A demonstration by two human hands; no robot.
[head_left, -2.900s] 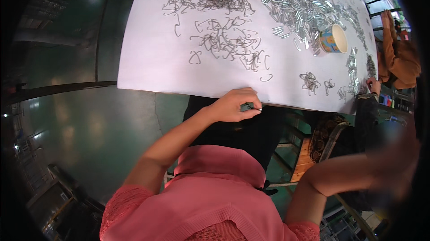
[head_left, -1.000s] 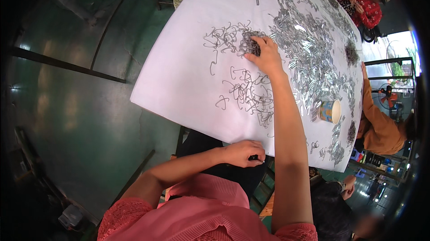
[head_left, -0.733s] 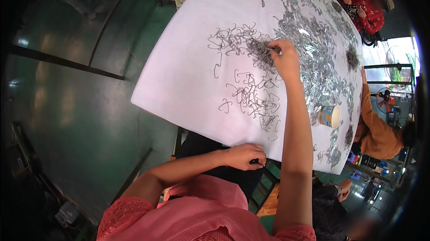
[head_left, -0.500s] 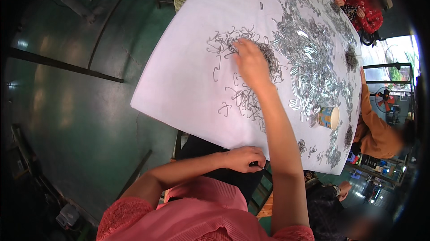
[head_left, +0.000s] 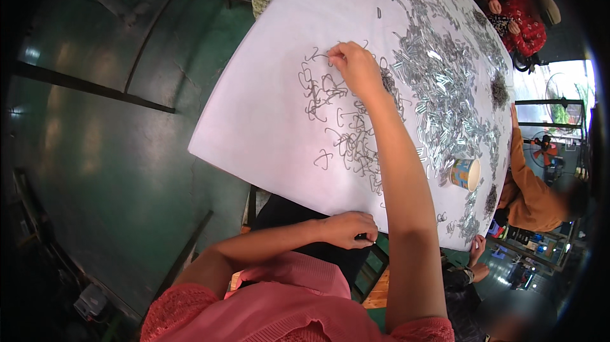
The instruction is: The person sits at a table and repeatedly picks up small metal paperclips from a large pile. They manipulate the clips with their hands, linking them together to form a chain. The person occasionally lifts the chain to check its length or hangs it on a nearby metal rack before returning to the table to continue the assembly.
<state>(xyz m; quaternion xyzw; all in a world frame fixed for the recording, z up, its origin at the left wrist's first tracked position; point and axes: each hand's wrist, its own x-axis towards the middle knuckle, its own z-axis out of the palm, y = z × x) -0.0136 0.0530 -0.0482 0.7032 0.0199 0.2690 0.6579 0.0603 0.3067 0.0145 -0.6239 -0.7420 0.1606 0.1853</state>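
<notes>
Pinching fingertips together, the right hand (head_left: 358, 70) has scattered wire hooks (head_left: 326, 92) just beside them — grip unclear. Right of those fingers, a paper cup (head_left: 459, 173) shows its pale inside. Left hand (head_left: 349, 228) — curled, contents hidden.

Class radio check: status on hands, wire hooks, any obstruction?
Right hand at the bent wire hooks, grip unclear. Left hand curled by near edge of white table, contents unclear. Hooks loose, scattered. Paper cup off right, clear of both hands.
</notes>
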